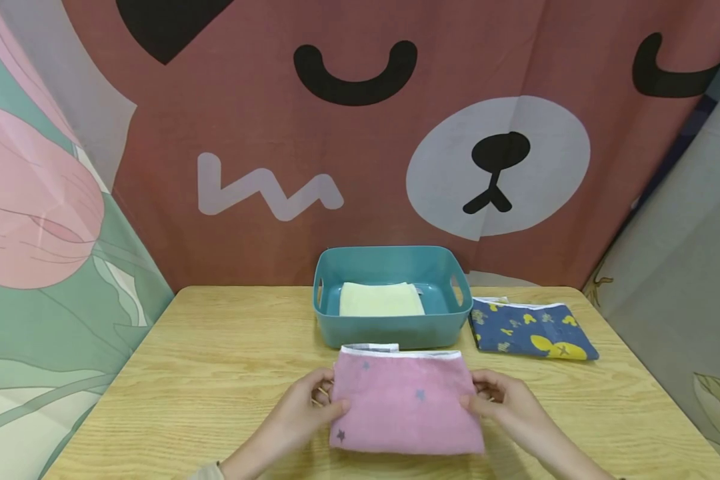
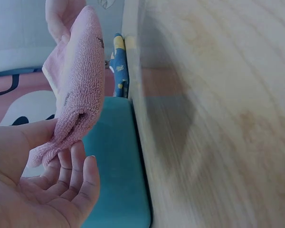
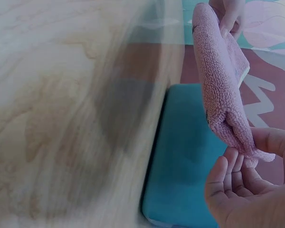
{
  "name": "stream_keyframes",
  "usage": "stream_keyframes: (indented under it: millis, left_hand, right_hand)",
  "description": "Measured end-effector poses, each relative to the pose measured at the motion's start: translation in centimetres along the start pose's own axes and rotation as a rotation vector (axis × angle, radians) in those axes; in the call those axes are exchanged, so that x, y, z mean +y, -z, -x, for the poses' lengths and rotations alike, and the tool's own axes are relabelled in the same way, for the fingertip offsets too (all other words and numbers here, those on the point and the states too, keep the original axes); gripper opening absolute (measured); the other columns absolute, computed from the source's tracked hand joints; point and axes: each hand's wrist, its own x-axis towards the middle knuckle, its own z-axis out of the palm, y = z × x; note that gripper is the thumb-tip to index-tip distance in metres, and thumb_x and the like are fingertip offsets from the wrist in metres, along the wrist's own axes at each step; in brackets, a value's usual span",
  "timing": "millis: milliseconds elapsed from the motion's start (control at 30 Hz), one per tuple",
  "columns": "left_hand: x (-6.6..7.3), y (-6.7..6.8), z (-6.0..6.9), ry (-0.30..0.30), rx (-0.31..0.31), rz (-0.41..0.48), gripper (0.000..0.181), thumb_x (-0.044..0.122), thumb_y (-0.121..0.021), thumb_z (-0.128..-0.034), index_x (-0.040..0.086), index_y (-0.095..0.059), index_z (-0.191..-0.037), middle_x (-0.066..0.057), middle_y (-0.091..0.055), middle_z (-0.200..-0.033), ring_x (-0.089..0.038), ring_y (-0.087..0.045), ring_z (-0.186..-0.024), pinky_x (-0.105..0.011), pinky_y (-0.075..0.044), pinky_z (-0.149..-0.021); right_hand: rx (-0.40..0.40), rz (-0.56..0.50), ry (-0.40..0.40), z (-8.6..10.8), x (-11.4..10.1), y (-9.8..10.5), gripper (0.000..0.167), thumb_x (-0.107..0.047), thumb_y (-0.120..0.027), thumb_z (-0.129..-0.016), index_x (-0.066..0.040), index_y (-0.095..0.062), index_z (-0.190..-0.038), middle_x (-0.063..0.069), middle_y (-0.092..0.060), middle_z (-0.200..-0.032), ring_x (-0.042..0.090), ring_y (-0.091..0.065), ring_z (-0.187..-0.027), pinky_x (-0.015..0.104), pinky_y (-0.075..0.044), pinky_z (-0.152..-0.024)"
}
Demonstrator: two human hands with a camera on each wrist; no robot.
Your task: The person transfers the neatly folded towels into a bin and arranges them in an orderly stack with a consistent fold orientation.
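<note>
A folded pink towel point(image 1: 405, 400) with small grey stars and a white edge is held up off the table between both hands. My left hand point(image 1: 306, 407) pinches its left side, thumb in front and fingers behind. On the opposite side my right hand point(image 1: 507, 403) pinches it the same way. Both wrist views show the pink towel point(image 2: 80, 76) clear of the tabletop, its folded layers visible at the ends. Just beyond it stands a teal basket point(image 1: 390, 330), with a folded pale yellow towel point(image 1: 381, 300) lying inside.
Right of the basket, a folded blue towel point(image 1: 531, 330) with yellow figures lies on the wooden table point(image 1: 216, 360). Behind the table's back edge hangs a curtain point(image 1: 246, 253) with a bear face. Further patterned cloths hang at both sides.
</note>
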Motion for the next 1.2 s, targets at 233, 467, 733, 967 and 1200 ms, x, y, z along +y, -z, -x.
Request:
stream_keyframes:
  millis: [233,467,733,967,1200]
  left_hand:
    - [0.2,0.4,-0.5,-0.029,0.029,-0.007,0.036,0.016,-0.078,-0.0861,0.003,-0.064,-0.116,-0.002,-0.061,-0.092,-0.018,-0.058,-0.082,-0.025,-0.052,-0.068]
    - [0.1,0.7,-1.2,-0.048,0.060,-0.019,0.036,0.016,-0.077,-0.0866,0.001,-0.063,-0.116,-0.002,-0.061,-0.093,-0.018,-0.058,-0.084,-0.025,-0.053,-0.072]
    - [0.8,1.1,-1.9,-0.066,0.111,0.011,0.032,0.012,-0.078,-0.0857,0.001,-0.064,-0.112,-0.004,-0.062,-0.092,-0.018,-0.058,-0.083,-0.026,-0.052,-0.074]
    - [1.5,1.4,-2.3,-0.084,0.135,0.051,0.031,0.009,-0.077,-0.0861,0.001,-0.065,-0.113,-0.005,-0.063,-0.091,-0.017,-0.058,-0.082,-0.026,-0.052,-0.074]
    - [2.0,1.8,-3.0,-0.075,0.153,0.075,0.029,0.010,-0.075,-0.0883,0.002,-0.066,-0.115,-0.005,-0.063,-0.092,-0.018,-0.058,-0.083,-0.026,-0.053,-0.073]
  right_hand:
    - [-0.008,-0.038,0.028,-0.3,-0.3,0.4,0.041,-0.008,-0.075,-0.085,0.010,-0.062,-0.120,0.007,-0.068,-0.102,0.016,-0.061,-0.088,0.026,-0.052,-0.077]
    - [0.007,-0.076,0.008,-0.9,-0.8,0.6,0.044,-0.010,-0.074,-0.087,0.011,-0.060,-0.123,0.010,-0.068,-0.106,0.017,-0.062,-0.091,0.026,-0.052,-0.076]
    - [0.027,-0.118,0.009,-1.5,-1.5,0.8,0.043,-0.011,-0.073,-0.088,0.010,-0.060,-0.123,0.009,-0.066,-0.103,0.016,-0.060,-0.090,0.026,-0.053,-0.075]
    - [0.050,-0.140,0.013,-1.9,-2.3,1.1,0.038,-0.014,-0.074,-0.088,0.006,-0.063,-0.118,0.010,-0.067,-0.104,0.014,-0.062,-0.089,0.027,-0.053,-0.075]
    - [0.066,-0.151,0.047,-2.4,-3.0,1.5,0.035,-0.013,-0.074,-0.088,0.006,-0.064,-0.117,0.009,-0.068,-0.102,0.013,-0.062,-0.088,0.026,-0.053,-0.076]
